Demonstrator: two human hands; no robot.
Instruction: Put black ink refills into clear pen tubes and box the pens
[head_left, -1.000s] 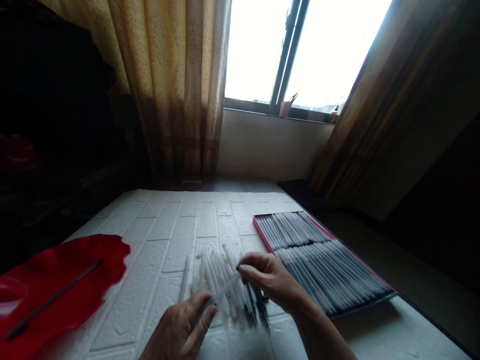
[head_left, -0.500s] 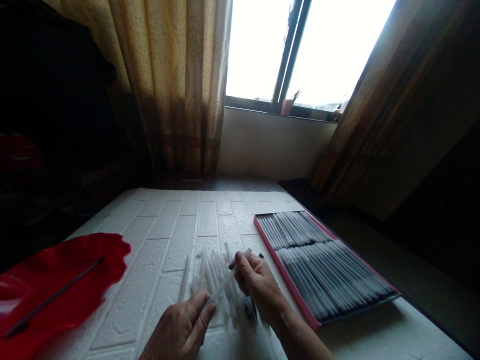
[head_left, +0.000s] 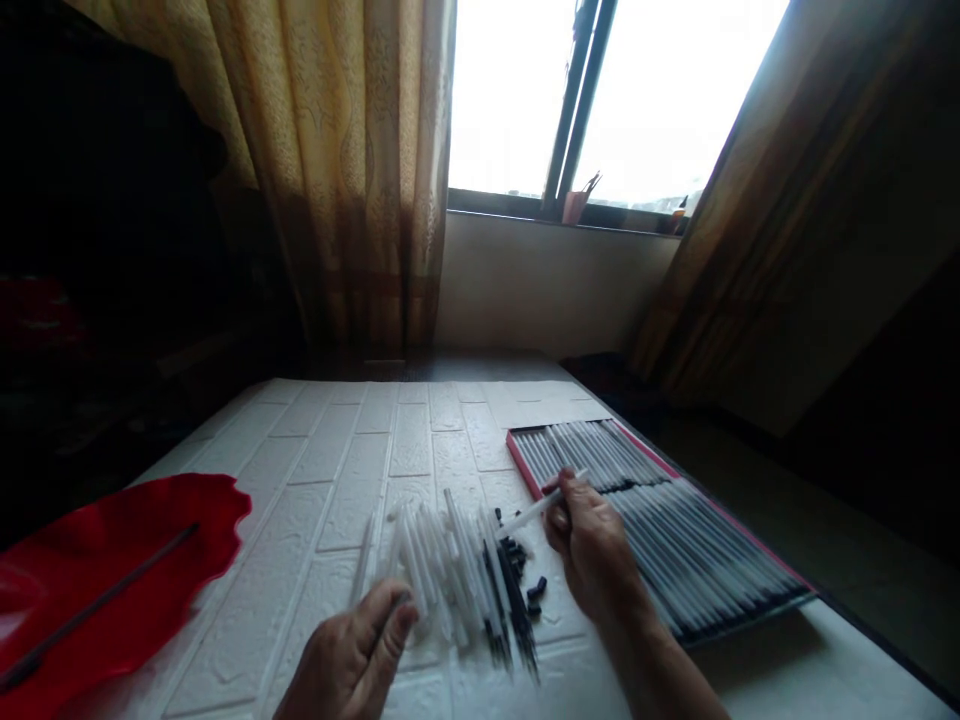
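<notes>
My right hand (head_left: pixel 592 540) pinches a translucent pen barrel (head_left: pixel 536 508) near the left edge of a pink-rimmed box (head_left: pixel 517 456). Rows of assembled-looking clear pens (head_left: pixel 697 550) with dark ends fill that box. My left hand (head_left: pixel 356 650) is closed, thumb against forefinger; a small dark bit shows at the pinch, too blurred to name. Between the hands lies a pile of whitish pen barrels (head_left: pixel 427 560). Thin black refills (head_left: pixel 514 600) lie along its right side, with small black caps (head_left: pixel 536 588) scattered beside them.
A red scalloped tray (head_left: pixel 150 590) at the left holds one long dark stick (head_left: pixel 112 595). The table has a white brick-pattern cover (head_left: pixel 360 450). Beyond it are a window, a pinkish cup (head_left: pixel 576 207) on the sill and patterned curtains (head_left: pixel 337 180).
My right hand has moved right with the pen barrel, away from my left hand, which previously gripped its other end. The black refills and caps are now uncovered.
</notes>
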